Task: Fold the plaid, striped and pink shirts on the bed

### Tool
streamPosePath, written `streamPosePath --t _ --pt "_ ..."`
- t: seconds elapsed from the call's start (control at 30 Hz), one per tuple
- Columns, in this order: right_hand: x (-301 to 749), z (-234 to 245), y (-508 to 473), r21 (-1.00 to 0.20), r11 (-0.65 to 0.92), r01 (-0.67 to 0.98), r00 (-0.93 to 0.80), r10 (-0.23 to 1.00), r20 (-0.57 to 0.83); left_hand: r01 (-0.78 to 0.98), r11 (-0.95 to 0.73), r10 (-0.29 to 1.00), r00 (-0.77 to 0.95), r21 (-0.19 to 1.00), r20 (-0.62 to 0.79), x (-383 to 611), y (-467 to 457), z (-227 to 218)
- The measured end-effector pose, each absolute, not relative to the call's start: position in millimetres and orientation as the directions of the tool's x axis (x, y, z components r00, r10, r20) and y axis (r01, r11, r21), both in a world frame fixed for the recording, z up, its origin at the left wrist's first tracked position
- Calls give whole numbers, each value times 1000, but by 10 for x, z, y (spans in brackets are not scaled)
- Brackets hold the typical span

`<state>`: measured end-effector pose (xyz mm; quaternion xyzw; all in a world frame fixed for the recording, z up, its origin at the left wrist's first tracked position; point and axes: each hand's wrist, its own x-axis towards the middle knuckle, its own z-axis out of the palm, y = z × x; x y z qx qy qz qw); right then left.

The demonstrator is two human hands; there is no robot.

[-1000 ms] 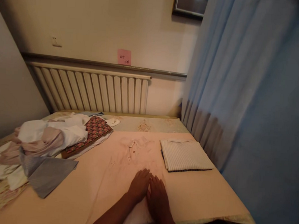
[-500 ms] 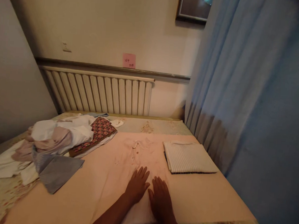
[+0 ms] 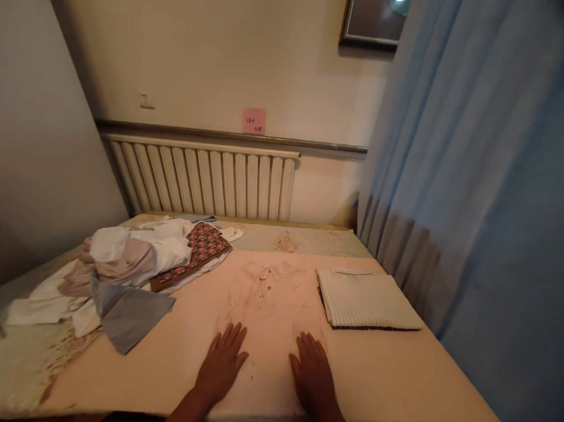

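Note:
A thin pink buttoned garment [image 3: 270,302] lies spread on a peach cloth [image 3: 381,382], so close in colour that its outline is hard to follow. Its collar and several buttons show beyond my hands. My left hand [image 3: 222,363] rests palm down with fingers stretched, on or beside the garment's left side. Flat on the right side, my right hand [image 3: 313,369] has its fingers extended too. Neither hand grips anything, and a strip of pink fabric shows between them. To the right of my right hand sits a folded striped cloth [image 3: 367,300] with a dark layer beneath.
A loose heap of white clothes [image 3: 141,247] lies at the left, with a grey cloth [image 3: 136,317] and a red patterned fabric [image 3: 198,253]. A blue curtain [image 3: 436,182] hangs along the right edge. Behind the table is a radiator [image 3: 207,178].
My left hand has slid left, away from my right hand, widening the gap between them. The right hand stays near the same spot. The view has shifted slightly left.

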<state>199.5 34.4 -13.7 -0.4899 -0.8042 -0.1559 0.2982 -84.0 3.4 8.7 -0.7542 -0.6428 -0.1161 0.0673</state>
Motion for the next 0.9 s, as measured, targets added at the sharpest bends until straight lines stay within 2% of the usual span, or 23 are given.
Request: streamPosePath --t 0.3,0.57,0.9 --pt "1996 -135 322 -60 474 879 -334 699 633 990 -123 954 98 71 284 -973 -93 126" --pt "2002 -146 313 -19 470 883 -354 690 632 991 -111 955 84 78 286 -945 -116 170" --pt "2004 -147 320 -64 496 866 -344 683 644 991 -109 953 81 83 290 -933 -130 202"
